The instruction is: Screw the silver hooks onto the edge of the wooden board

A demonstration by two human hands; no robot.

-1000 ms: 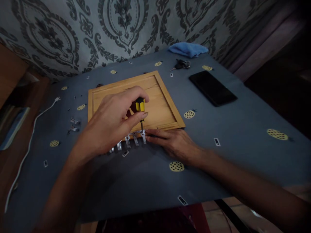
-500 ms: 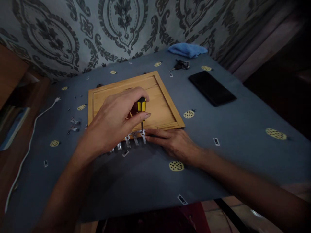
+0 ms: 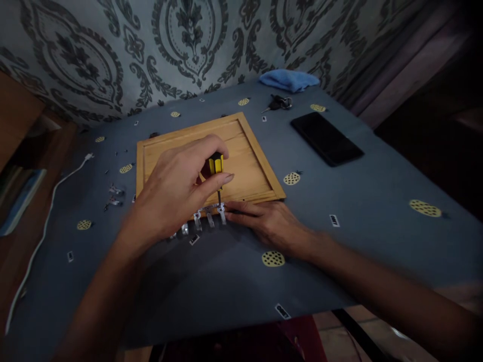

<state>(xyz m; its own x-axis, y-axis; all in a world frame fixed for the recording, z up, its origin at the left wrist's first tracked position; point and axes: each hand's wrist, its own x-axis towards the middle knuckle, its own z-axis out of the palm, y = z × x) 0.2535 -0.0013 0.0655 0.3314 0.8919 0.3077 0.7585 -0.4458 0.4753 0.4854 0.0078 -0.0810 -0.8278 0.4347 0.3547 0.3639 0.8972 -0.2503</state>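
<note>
My left hand (image 3: 177, 183) is closed round the yellow and black handle of a screwdriver (image 3: 216, 165). Its thin shaft points straight down, the tip at the rightmost of several shiny metal hooks (image 3: 222, 215). These hooks sit in a row along the near edge of a framed wooden board (image 3: 260, 163), their curved ends jutting out over the tablecloth. My right hand (image 3: 273, 226) lies low at the board's near right corner, thumb and forefinger closed at the side of that same hook. My left hand covers the board's left part and some hooks.
Left of the board lie two loose metal hooks (image 3: 116, 190), a few tiny pieces, perhaps screws, and a white cable (image 3: 56, 188). A black phone (image 3: 326, 138), keys (image 3: 279, 103) and a blue cloth (image 3: 289, 80) are at the back right. Books (image 3: 22, 201) stand on a shelf at left.
The screwdriver handle leans very slightly more to the left. Both hands keep their places, and the whole view has shifted a little.
</note>
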